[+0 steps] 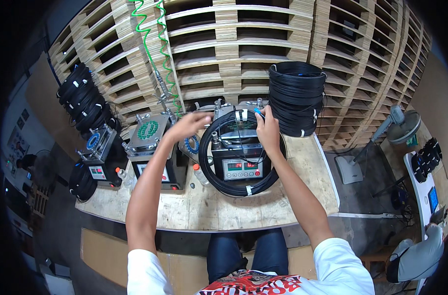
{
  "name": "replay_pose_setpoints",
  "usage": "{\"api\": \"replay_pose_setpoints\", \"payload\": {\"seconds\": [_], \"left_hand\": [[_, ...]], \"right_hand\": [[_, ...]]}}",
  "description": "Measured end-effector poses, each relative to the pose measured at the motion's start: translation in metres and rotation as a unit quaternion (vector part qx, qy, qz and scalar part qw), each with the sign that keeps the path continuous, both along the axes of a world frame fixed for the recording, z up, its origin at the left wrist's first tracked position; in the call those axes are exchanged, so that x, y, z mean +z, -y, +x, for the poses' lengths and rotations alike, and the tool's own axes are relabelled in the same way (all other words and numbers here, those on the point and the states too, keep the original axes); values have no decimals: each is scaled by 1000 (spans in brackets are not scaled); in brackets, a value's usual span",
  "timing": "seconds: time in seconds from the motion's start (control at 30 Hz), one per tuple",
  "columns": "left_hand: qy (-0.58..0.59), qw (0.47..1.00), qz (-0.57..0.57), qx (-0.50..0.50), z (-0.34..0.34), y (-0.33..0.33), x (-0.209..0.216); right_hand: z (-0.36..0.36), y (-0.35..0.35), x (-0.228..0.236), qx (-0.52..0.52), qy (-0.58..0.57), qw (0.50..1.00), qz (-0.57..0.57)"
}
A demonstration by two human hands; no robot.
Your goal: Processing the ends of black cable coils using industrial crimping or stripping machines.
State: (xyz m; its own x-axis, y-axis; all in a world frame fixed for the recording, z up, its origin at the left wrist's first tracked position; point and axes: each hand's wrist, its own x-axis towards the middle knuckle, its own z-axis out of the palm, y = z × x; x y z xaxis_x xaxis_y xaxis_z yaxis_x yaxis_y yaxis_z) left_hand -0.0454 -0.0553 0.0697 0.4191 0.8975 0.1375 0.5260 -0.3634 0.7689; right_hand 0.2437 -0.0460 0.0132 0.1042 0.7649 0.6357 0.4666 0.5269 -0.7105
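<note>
A coil of black cable (228,188), bound with white ties, stands in front of a polishing-type bench machine (226,176) with a lit display. My right hand (268,129) is at the coil's upper right, its thumb and fingers pinching a small blue cable connector (258,112). To the coil's upper left, my left hand (190,126) is held in the air, fingers stretched out and slightly blurred, with nothing in them. Beneath that hand, a round fixture ringed with blue pieces (191,144) leans beside the machine. The coil hides part of the machine.
Two similar machines (151,137) (100,156) stand at left on the wooden table (209,216). Bottles with orange caps (200,174) stand between them. Stacked black coils (296,101) rise at back right; wooden pallets (238,37) wall the back. A green coiled hose (146,37) hangs down. A person (420,255) sits at far right.
</note>
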Motion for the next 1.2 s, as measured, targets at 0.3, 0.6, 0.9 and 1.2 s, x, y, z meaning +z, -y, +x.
{"api": "replay_pose_setpoints", "payload": {"seconds": [0.3, 0.6, 0.9, 1.2], "left_hand": [[-451, 889, 67, -42, 119, -128, 50], [-636, 768, 50, -56, 169, -123, 53], [-621, 782, 40, -35, 169, -125, 42], [-647, 752, 91, -90, 157, -136, 35]], "right_hand": [[7, -5, -3, 21, 5, 1000, 15], [7, -7, 6, 38, -27, 999, 20], [11, -6, 7, 45, -21, 999, -10], [10, -8, 8, 52, -10, 999, -10]]}}
